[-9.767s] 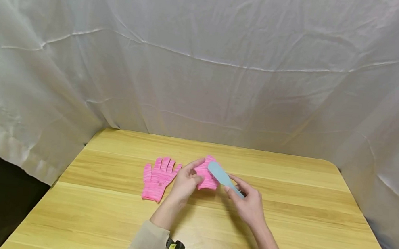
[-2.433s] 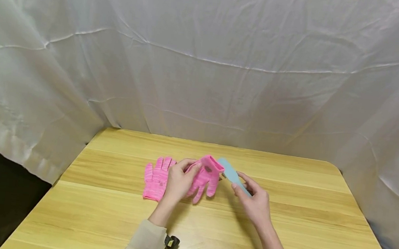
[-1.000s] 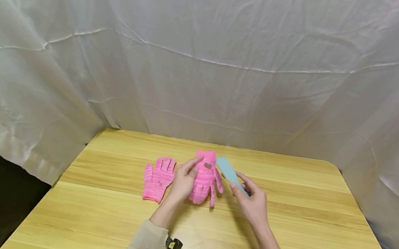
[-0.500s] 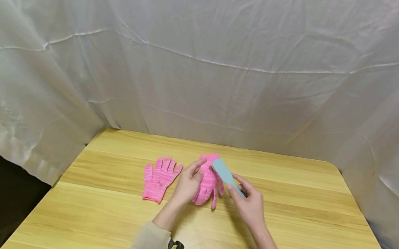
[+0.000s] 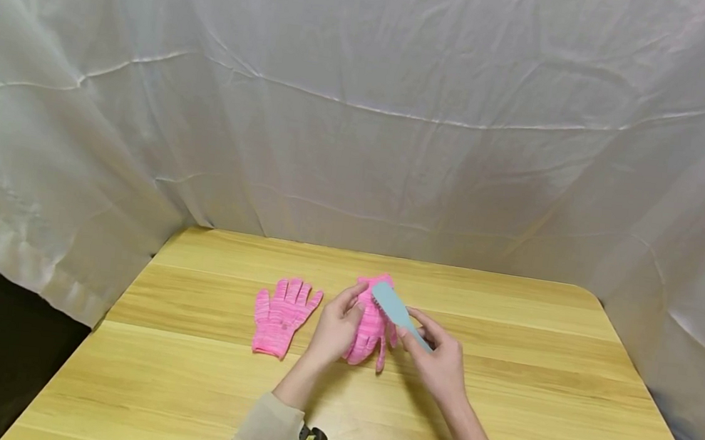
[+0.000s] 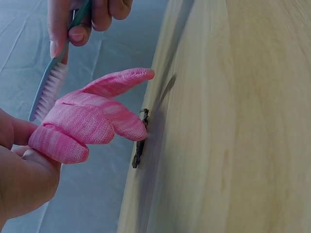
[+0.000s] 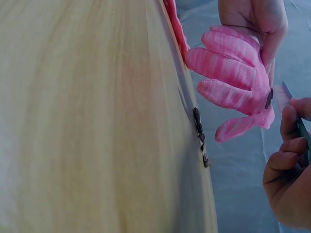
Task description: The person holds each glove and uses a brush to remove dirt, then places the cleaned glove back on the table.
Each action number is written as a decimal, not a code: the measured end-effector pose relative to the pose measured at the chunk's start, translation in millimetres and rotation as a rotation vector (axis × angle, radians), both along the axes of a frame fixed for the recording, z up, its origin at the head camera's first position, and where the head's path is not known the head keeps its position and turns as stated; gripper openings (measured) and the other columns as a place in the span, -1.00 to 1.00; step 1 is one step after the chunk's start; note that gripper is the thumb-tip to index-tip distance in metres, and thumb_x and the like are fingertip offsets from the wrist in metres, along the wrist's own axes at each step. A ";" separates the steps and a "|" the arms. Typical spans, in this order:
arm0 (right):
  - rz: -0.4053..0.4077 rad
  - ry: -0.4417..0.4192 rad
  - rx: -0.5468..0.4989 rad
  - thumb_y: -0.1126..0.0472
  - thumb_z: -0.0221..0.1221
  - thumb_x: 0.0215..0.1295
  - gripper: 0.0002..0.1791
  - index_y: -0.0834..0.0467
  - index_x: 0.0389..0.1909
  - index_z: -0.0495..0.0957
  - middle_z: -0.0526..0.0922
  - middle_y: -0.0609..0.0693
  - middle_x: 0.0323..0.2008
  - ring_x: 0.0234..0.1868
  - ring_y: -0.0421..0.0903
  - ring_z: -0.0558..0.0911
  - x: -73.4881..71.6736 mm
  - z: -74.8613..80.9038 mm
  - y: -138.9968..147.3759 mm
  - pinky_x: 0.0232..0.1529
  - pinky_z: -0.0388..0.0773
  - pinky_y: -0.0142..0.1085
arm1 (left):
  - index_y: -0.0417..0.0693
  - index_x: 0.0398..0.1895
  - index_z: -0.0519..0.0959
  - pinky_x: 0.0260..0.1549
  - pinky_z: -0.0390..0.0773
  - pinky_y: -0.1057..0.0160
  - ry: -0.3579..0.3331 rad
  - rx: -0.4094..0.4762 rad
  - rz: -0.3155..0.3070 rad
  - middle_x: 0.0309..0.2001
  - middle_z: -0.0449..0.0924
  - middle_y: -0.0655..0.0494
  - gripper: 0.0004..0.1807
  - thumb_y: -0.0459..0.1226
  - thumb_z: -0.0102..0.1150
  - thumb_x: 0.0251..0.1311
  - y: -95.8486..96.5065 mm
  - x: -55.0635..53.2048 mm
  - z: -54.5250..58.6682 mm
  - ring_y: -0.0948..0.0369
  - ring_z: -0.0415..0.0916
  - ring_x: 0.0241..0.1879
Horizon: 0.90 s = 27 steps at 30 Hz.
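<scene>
In the head view my left hand (image 5: 336, 329) pinches a pink striped knit glove (image 5: 368, 329), cuff pointing away and glove fingers hanging toward me. My right hand (image 5: 437, 358) holds a light blue brush (image 5: 393, 307) by its handle, the head lying over the glove near its cuff. White bristles (image 6: 51, 90) face the glove in the left wrist view. A dark mark (image 7: 270, 98) shows on the glove in the right wrist view, close to the bristles. A second pink glove (image 5: 280, 318) lies flat on the table, left of my left hand.
The wooden table (image 5: 535, 383) runs back to a grey-white curtain (image 5: 361, 142). A small dark twisted object (image 7: 199, 136) sits by the table edge in the right wrist view; the hands and glove hide it in the head view.
Earlier the held glove's cuff faced me; my left hand has since turned it round. Over the last second the brush has come in from the right onto the glove, covering the dark mark.
</scene>
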State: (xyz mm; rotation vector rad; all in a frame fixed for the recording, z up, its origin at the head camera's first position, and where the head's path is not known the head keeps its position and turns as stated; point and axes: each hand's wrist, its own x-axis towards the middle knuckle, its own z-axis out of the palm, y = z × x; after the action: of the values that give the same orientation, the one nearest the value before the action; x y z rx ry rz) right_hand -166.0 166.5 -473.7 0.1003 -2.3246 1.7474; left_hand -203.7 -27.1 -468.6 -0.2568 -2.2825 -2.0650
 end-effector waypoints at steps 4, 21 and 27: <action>0.007 0.013 0.036 0.14 0.40 0.35 -0.55 0.13 0.22 0.66 0.68 0.07 -0.45 -0.57 -0.25 0.39 -0.6 -1.9 0.7 -0.60 0.29 -0.43 | -0.10 0.47 0.44 -0.39 0.60 0.39 -0.002 -0.021 0.010 0.38 0.48 -0.25 -0.51 -0.40 -0.02 0.53 0.1 0.5 0.6 0.23 0.49 -0.42; -0.025 -0.038 0.037 0.13 0.41 0.35 -0.56 0.08 0.23 0.67 0.66 0.12 -0.42 -0.58 -0.24 0.37 -1.2 0.6 2.8 -0.63 0.26 -0.44 | -0.08 0.47 0.43 -0.37 0.63 0.33 -0.032 0.023 0.022 0.49 0.31 -0.28 -0.51 -0.40 -0.01 0.52 -1.7 -0.4 2.4 0.31 0.37 -0.58; -0.033 -0.051 0.044 0.14 0.38 0.37 -0.55 0.10 0.25 0.65 0.69 0.13 -0.38 -0.56 -0.25 0.41 -2.2 -0.5 5.1 -0.63 0.27 -0.44 | -0.09 0.48 0.43 -0.62 0.40 0.45 -0.023 0.026 0.025 0.50 0.29 -0.28 -0.50 -0.40 -0.01 0.51 -3.2 -1.2 3.8 0.42 0.16 -0.70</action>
State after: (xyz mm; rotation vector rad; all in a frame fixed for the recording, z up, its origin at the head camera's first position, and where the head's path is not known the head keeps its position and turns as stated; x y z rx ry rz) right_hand -168.2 171.6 -474.2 0.0251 -2.3871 1.7031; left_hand -204.9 -30.3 -464.8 -0.2027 -2.2583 -2.0950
